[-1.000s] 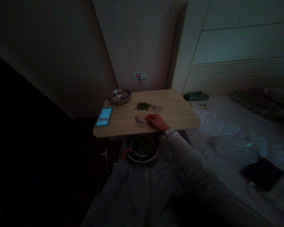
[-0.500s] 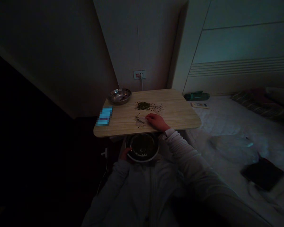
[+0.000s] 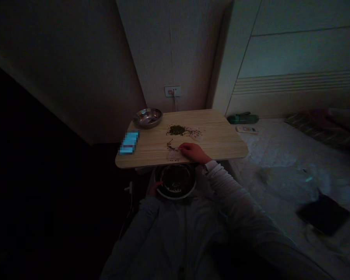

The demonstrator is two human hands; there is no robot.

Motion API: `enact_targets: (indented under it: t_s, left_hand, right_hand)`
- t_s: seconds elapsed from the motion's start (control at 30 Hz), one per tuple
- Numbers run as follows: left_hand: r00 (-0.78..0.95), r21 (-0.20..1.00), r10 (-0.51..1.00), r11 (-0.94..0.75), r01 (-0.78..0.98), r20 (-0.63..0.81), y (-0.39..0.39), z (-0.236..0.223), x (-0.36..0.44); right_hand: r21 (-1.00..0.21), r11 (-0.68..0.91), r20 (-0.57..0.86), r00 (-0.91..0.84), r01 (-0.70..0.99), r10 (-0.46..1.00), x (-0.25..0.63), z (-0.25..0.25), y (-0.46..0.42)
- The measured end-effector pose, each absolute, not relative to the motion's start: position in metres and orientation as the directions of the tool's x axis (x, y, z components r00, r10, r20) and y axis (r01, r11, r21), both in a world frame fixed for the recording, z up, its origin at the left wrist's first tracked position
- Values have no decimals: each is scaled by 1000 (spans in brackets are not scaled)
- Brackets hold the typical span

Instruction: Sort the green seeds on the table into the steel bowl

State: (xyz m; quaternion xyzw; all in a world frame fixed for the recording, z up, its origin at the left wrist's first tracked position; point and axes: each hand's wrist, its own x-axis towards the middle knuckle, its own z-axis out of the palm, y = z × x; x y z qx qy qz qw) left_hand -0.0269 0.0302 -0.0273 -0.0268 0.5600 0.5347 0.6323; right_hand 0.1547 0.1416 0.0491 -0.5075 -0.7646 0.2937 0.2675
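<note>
The beans (image 3: 177,130) lie on the bench (image 3: 221,146) at the centre of the frame, most of them in a green heap, with a thinner scatter reaching right from it and a small loose group nearer the front edge. The right hand (image 3: 194,152) rests over the bench just right of that small group, its fingers drawn together at the tips; whether anything is pinched between them is too dim to tell. The left hand (image 3: 154,188) is at lower centre, its fingers clamped on the left side of the dark bowl (image 3: 181,197), which sits below the front edge of the bench, before the person's body. Its contents are hard to make out in the gloom. A steel bowl (image 3: 148,126) stands on the far left corner of the bench, and a lit phone (image 3: 128,142) lies nearer on the same side. At right, a green bottle (image 3: 243,118) and a pale remote (image 3: 247,129) lie on the bed (image 3: 251,155).
</note>
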Motion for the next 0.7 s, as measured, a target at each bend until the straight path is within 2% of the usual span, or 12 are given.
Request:
enact_targets:
  t_s: [0.27, 0.53, 0.7]
  left_hand:
    - [-212, 592, 651, 442, -674, -729, 31, -25, -27]
    - [-160, 543, 636, 468, -698, -755, 30, -27, -29]
    - [-255, 621, 658, 411, -668, -709, 32, -32, -32]
  right_hand:
    - [-740, 338, 117, -383, 582, 916, 157, 47, 139]
    - [-810, 318, 78, -447, 492, 891, 160, 43, 140]
    - [-865, 273, 132, -334, 421, 933, 161, 46, 142]
